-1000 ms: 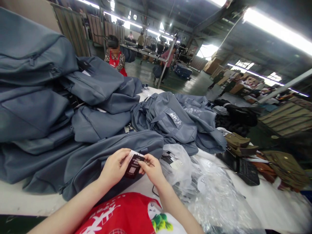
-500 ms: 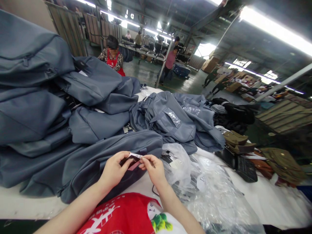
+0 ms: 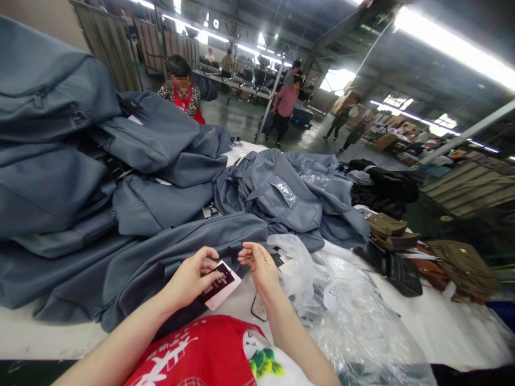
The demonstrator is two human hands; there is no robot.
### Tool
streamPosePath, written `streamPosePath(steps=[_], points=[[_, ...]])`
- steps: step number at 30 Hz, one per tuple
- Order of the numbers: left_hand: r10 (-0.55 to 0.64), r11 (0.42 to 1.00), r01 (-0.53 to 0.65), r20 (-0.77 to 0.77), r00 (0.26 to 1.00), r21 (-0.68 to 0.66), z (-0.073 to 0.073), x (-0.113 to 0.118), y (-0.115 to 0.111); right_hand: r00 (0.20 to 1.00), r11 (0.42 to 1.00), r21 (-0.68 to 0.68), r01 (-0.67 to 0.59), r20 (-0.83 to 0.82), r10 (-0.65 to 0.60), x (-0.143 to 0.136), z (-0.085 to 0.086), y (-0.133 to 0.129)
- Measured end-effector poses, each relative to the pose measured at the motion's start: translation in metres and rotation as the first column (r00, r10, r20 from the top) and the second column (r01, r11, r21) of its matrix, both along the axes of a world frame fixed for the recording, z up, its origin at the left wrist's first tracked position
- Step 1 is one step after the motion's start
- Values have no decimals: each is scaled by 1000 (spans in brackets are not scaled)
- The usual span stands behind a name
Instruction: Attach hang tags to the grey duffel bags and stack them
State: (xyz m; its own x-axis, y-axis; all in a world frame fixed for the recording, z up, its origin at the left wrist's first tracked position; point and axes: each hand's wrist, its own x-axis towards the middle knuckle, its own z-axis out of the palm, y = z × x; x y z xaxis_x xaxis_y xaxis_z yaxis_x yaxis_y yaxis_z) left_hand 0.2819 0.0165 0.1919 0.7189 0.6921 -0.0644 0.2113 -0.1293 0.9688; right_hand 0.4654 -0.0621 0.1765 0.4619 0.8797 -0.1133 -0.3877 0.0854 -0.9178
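Observation:
My left hand (image 3: 198,274) is closed on a dark tag (image 3: 219,283) with a pale pink and white card behind it, thumb on top. My right hand (image 3: 257,264) is held just to the right of the tag, apart from it, with its fingers curled together; whether a thin string is between the fingertips is too small to tell. Beneath both hands lies a long blue-grey bag (image 3: 189,241) with a dark strap. A clear plastic bag (image 3: 295,268) holding black and white tags sits right of my right hand.
Blue-grey bags (image 3: 52,187) are piled high at the left, flatter ones (image 3: 281,187) beyond. Clear plastic wrapping (image 3: 362,316) covers the right front. A phone-like object (image 3: 258,309) lies near my right wrist. Brown and black bags (image 3: 462,265) stand at right. A person in a red apron (image 3: 185,99) is behind.
My hands have moved apart, the right one letting go near the tag. The tag in my left hand is tilted and more visible. People in the background have moved.

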Motion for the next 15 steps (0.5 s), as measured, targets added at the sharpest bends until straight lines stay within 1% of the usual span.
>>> streamPosePath(steps=[1,2,3,4,6,7,9,10,12,15], points=[[-2,999,4,25,1000,-52,-1,0,0,1000,1000,0,-18,-16,18,-4,-3,0],[-14,997,17,39,999,-77,-3,1,-1,999,1000,3,-28,-40,28,-9,-5,1],[-40,997,42,37,999,-64,-4,2,-3,997,1000,9,-28,-69,29,-14,-7,2],[-76,997,76,18,997,-14,-5,3,-5,995,1000,17,-17,-102,19,-20,-8,4],[-104,981,112,-62,993,156,-9,8,-12,986,999,26,31,-167,-26,-33,-8,7],[-71,966,94,-105,992,241,-12,11,-16,979,998,27,52,-197,-46,-39,-7,9],[60,937,-10,-131,990,350,-17,16,-23,967,997,28,65,-248,-56,-48,-3,12],[120,930,-71,-115,986,360,-19,18,-26,962,998,30,57,-271,-47,-52,-1,14],[193,927,-157,-72,979,341,-20,18,-28,954,999,36,38,-299,-25,-54,3,16],[223,925,-192,-61,973,328,-10,10,-22,956,999,31,44,-292,-33,-51,8,21]])
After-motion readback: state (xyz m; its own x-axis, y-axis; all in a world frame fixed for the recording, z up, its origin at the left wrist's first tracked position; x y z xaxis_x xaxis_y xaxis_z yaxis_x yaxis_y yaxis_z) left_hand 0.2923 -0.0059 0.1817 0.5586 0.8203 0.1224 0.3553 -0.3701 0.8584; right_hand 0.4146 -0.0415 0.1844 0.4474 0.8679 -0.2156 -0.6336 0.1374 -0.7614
